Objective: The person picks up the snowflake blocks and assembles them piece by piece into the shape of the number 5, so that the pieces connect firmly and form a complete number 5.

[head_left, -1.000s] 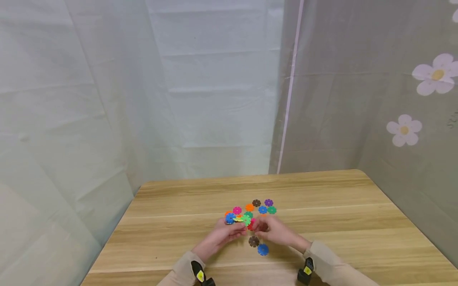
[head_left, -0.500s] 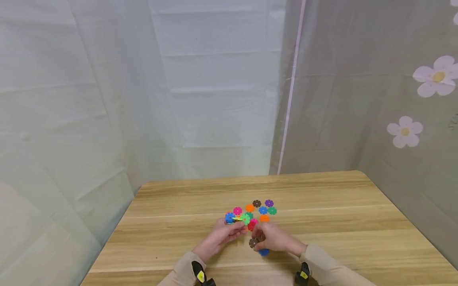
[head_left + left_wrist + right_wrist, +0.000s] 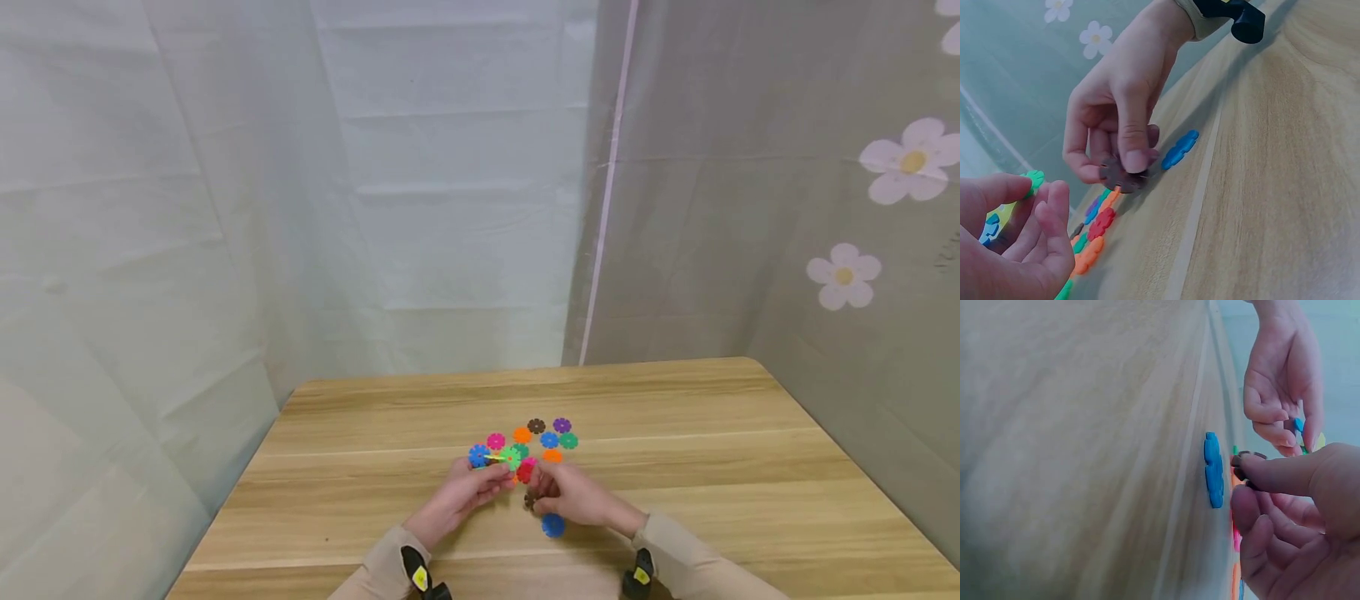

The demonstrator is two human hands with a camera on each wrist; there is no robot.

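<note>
My left hand pinches a light green notched disc between thumb and fingers. Joined to that disc are a yellow disc, seen nearly edge-on, and a blue disc. Just right of it, my right hand pinches a brown notched disc, with the thumb across its face in the left wrist view. A loose blue disc lies on the table below the right hand. Between the two hands sits a red disc on the wood.
Beyond the hands, several loose discs lie flat on the wooden table, among them purple, dark green, orange and pink. Fabric curtains hang behind the table's far edge.
My right hand has come down to the brown disc that lay on the table, gripped it and raised it slightly. My left hand keeps the joined discs in about the same place.
</note>
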